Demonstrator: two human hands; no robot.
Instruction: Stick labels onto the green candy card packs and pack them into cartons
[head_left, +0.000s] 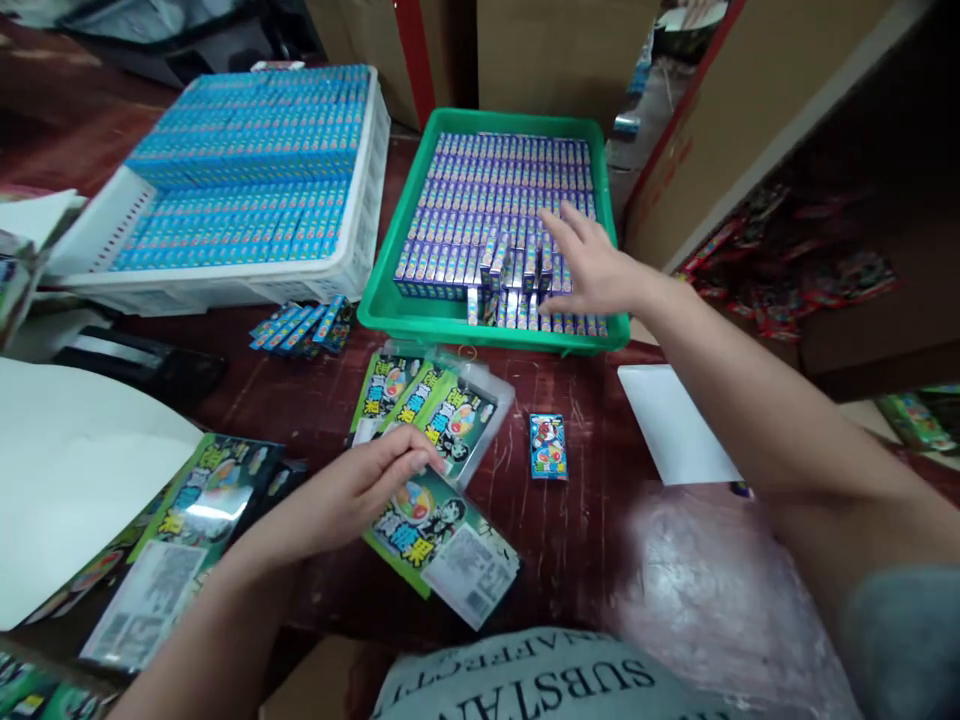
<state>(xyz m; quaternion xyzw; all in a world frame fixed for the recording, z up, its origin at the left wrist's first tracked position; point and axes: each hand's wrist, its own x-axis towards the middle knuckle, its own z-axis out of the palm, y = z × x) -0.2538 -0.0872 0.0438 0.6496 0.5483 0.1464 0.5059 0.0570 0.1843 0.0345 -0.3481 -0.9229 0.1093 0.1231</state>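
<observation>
My left hand [394, 480] is closed on the upper edge of a green printed card pack [442, 540], held tilted over the table. Just beyond it, several similar green packs [431, 400] overlap, with clear plastic edges showing. My right hand [589, 265] hovers with fingers spread over the right part of a green tray [420, 325]. Rows of small purple boxes [495, 180] fill that tray, and a few stand raised near my fingers. No box is visibly gripped. A single small blue packet [548, 446] lies on the table between my hands.
A white crate [225, 285] of blue boxes [247, 130] stands at the back left, with several loose blue packets [300, 325] before it. More green packs [202, 510] lie left beside a white sheet [75, 470]. Cardboard boxes [562, 60] stand behind; clear plastic [720, 590] lies right.
</observation>
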